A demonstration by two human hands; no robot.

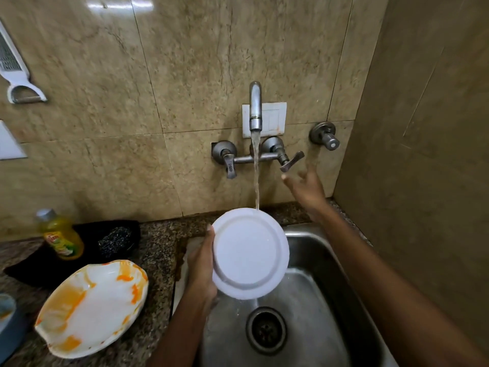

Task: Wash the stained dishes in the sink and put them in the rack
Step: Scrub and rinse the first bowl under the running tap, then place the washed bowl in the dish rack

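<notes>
dim warm light; glare on wall tile (120,4); right hand (307,190) motion-blurred; edges wide-angle bent

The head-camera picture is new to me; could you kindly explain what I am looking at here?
No machine here: a person wears one camera on the head, looking down at their own hands. The left hand grips a white plate over the steel sink, its top edge under the running tap. The right hand, open, reaches toward the tap lever. On the granite counter lie an orange-stained plate, a yellow soap bottle and a scrubber.
</notes>
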